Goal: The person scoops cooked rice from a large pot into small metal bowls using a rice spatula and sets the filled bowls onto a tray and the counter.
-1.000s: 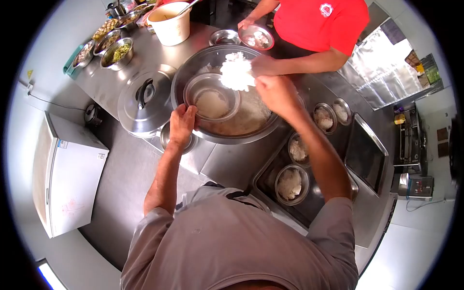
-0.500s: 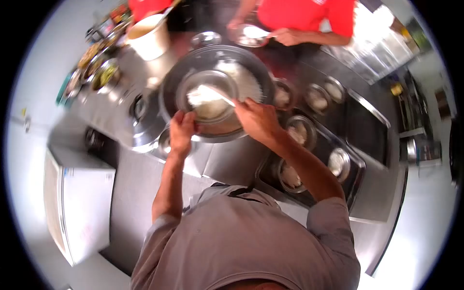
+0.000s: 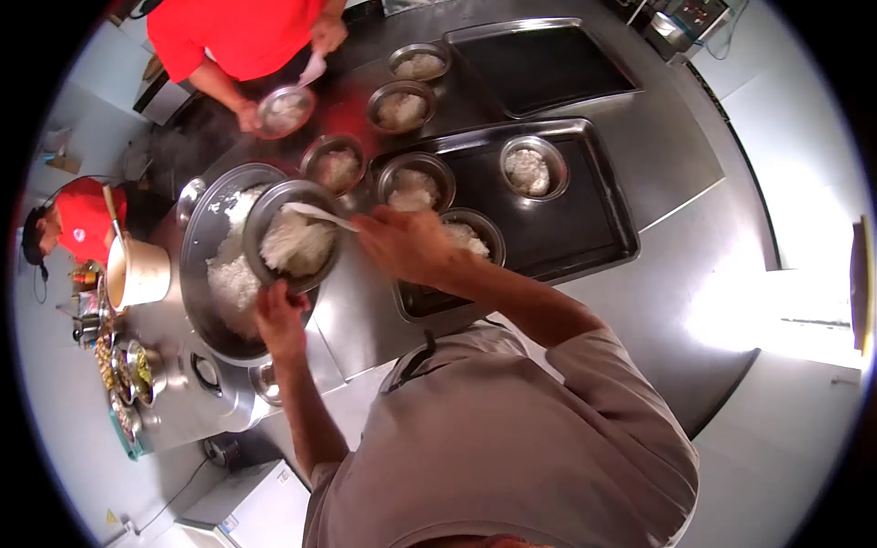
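Note:
My left hand point(image 3: 283, 320) is closed on the near rim of a metal bowl point(image 3: 263, 217), tilted over a wide metal basin point(image 3: 194, 274). A mound of white rice point(image 3: 297, 249) lies in the bowl. In my right hand point(image 3: 411, 245) is the handle of a white rice paddle point(image 3: 318, 215), its blade at the rice. More loose rice point(image 3: 233, 283) covers part of the basin's floor. Beside my right hand stand one metal bowl of rice point(image 3: 416, 187) and another, partly hidden by my forearm point(image 3: 470, 236).
A black tray point(image 3: 566, 237) carries several rice bowls, one at its far side point(image 3: 530, 171). Behind it lies a second tray point(image 3: 539, 64). Across the counter, a person in red point(image 3: 242, 41) holds a bowl and a white paddle. A white bucket point(image 3: 142, 274) stands left.
My view has swung to the right, so the trays now sit nearer the middle. The bowl is lifted and tilted more above the basin, with the paddle still at its rice.

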The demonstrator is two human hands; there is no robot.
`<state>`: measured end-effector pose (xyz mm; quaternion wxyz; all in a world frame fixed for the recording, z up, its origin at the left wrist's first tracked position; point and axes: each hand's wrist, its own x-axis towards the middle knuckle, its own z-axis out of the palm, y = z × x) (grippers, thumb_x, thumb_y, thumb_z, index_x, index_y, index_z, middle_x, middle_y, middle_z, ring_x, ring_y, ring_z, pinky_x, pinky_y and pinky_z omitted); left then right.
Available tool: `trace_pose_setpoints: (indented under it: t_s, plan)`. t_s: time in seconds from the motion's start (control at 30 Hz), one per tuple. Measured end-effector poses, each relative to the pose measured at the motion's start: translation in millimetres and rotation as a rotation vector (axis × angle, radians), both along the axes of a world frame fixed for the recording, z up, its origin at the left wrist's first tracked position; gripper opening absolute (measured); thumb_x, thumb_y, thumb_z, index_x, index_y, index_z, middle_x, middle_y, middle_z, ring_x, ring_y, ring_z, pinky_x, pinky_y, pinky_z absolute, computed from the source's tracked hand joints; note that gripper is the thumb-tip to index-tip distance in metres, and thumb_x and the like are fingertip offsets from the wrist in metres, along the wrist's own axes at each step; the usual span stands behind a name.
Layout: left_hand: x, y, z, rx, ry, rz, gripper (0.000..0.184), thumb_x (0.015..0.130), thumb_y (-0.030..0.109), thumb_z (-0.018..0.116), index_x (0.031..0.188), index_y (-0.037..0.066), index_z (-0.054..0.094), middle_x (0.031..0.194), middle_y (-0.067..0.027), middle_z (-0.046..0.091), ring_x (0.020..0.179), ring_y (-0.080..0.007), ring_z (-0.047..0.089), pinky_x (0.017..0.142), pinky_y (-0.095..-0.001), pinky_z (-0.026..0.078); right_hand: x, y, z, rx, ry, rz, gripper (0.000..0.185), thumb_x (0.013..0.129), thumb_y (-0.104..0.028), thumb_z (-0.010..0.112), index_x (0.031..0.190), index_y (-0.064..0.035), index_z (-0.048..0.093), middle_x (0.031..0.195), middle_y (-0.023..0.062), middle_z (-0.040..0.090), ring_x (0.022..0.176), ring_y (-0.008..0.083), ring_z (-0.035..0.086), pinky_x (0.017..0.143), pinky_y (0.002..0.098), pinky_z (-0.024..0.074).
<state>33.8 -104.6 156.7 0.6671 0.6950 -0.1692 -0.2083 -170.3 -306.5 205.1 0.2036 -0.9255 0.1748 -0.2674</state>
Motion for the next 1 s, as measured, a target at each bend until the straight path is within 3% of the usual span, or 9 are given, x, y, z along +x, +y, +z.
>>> trace_pose_setpoints:
  t_s: [0.07,0.17,0.27,0.33,0.4,0.43,0.57,0.77,1.0]
  plan:
    - [-24.7,-22.3,17.4,0.136,-0.08,-0.109,0.016,0.099,0.014,0.058,0.089,0.002,0.058,0.069,-0.0059,0.056,0.058,-0.017,0.056,0.055,-0.031,0.046,-28.5,-6.8,-6.8,0.043,-0.138,-0.058,0.029,0.091,-0.016,0.066,0.12,-0.0093,0.062,0.089,0.0064,0.065,0.069,0.0286,0.068,0.053,0.0427,0.0558]
    - [-48.0,-52.0,20.4,-0.027,0.146,-0.231,0.017,0.098,0.018,0.057,0.093,0.002,0.06,0.071,-0.0056,0.057,0.058,-0.0147,0.053,0.055,-0.0296,0.043,-64.7,-22.4,1.9,0.049,-0.325,-0.125,0.028,0.091,-0.01,0.067,0.119,-0.0055,0.065,0.094,0.0098,0.069,0.074,0.0301,0.07,0.058,0.0393,0.0579]
    - [-79.9,-90.3,23.4,-0.016,0.239,-0.309,0.014,0.097,0.016,0.057,0.095,0.003,0.059,0.072,-0.0054,0.059,0.059,-0.0135,0.054,0.056,-0.0297,0.044,-108.0,-39.5,1.4,0.327,-0.347,-0.224,0.025,0.094,-0.008,0.066,0.117,0.0001,0.068,0.097,0.0145,0.072,0.079,0.0241,0.073,0.065,0.0333,0.0583]
    - [-107.0,-112.9,24.6,0.021,0.266,-0.363,0.014,0.098,0.015,0.057,0.097,0.002,0.06,0.073,-0.006,0.06,0.058,-0.014,0.055,0.056,-0.0302,0.044,-140.5,-45.1,1.7,0.65,-0.379,-0.453,0.026,0.099,-0.013,0.064,0.118,0.0041,0.067,0.092,0.0139,0.073,0.083,0.0143,0.071,0.07,0.0286,0.0558]
    - [-127.8,-132.8,12.5,0.059,0.28,-0.433,0.012,0.098,0.013,0.057,0.098,0.001,0.059,0.073,-0.0065,0.061,0.056,-0.014,0.055,0.054,-0.0296,0.045,-173.9,-54.1,-7.0,0.725,-0.43,-0.559,0.028,0.102,-0.017,0.061,0.122,0.0031,0.067,0.084,0.0068,0.07,0.08,0.0076,0.064,0.069,0.0256,0.052]
    - [-141.7,-142.3,9.7,0.118,0.274,-0.491,0.012,0.097,0.013,0.058,0.098,0.001,0.059,0.073,-0.0068,0.061,0.056,-0.0138,0.056,0.053,-0.029,0.045,-190.2,-58.2,-4.5,0.715,-0.469,-0.575,0.029,0.104,-0.018,0.06,0.123,0.0019,0.067,0.08,0.0017,0.064,0.074,0.0071,0.059,0.067,0.0238,0.0488]
    - [-199.8,-177.8,-6.7,0.241,0.349,-0.67,0.013,0.097,0.014,0.058,0.096,0.001,0.059,0.073,-0.0064,0.061,0.057,-0.0131,0.058,0.052,-0.0289,0.048,-245.5,-69.7,0.7,0.782,-0.462,-0.783,0.027,0.105,-0.017,0.057,0.122,0.0004,0.068,0.078,-0.0017,0.062,0.074,0.0053,0.055,0.068,0.0229,0.047]
    - [-274.9,-221.0,-41.5,0.425,0.254,-0.961,0.017,0.098,0.017,0.059,0.094,0.0,0.058,0.076,-0.0068,0.062,0.06,-0.0136,0.059,0.054,-0.0302,0.05,-299.0,-79.4,-8.3,0.832,-0.5,-0.947,0.026,0.104,-0.016,0.057,0.121,0.0002,0.069,0.081,-0.0024,0.062,0.077,0.0046,0.055,0.071,0.0219,0.047]
    - [-330.4,-265.3,-87.9,0.425,0.27,-1.033,0.02,0.094,0.018,0.058,0.089,-0.002,0.056,0.069,-0.0104,0.063,0.053,-0.0159,0.06,0.048,-0.0324,0.049,-337.3,-80.8,-24.7,0.835,-0.579,-1.021,0.028,0.104,-0.017,0.057,0.123,0.002,0.069,0.082,-0.0021,0.063,0.08,0.0064,0.058,0.073,0.0239,0.0487]
